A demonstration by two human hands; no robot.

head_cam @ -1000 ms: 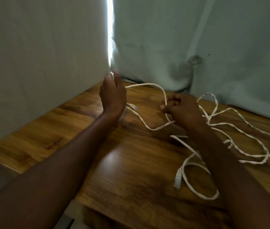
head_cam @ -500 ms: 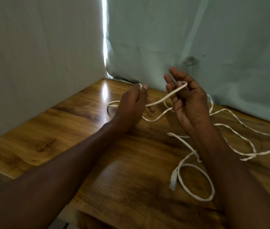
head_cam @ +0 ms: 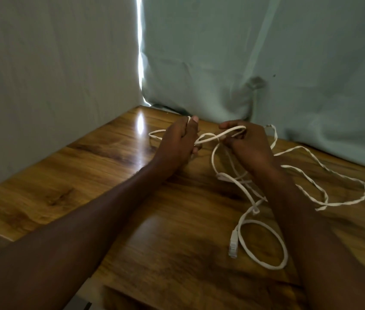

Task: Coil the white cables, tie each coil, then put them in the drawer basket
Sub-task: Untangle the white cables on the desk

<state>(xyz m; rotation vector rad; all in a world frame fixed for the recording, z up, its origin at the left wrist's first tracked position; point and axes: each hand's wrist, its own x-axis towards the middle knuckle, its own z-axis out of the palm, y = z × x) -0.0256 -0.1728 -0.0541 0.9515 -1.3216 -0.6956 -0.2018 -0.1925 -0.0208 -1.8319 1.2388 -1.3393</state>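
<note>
**Both hands on the white cable, much of it still loose on the table**

I'm looking down over both forearms at the wooden table [head_cam: 101,182]. My left hand [head_cam: 178,142] is up near the back corner, fingers curled round the white cable [head_cam: 311,173], with a bit of it peeking out white between thumb and fingertip at the top. I can't see the palm side, so how many turns sit inside that fist I cannot tell. My right hand [head_cam: 247,144] is just beside it, fingers curled and pinching a short loop of the same cable that arches over its knuckle side; the strand runs across the gap from one hand to the other.

The rest of the cable lies slack on the tabletop: one loop pokes out to the left of the left hand, long loose bends sprawl off to the right, and a small ring lies near me with the plug [head_cam: 233,245] at its end flat on the wood. My right forearm covers the middle of the tangle, so where the strands cross under it is hidden. Whether this is one cable or more I can't make out.

Behind the table hang pale cloth sheets [head_cam: 221,52], a bright slit of light between them. No drawer basket shows in view.
</note>
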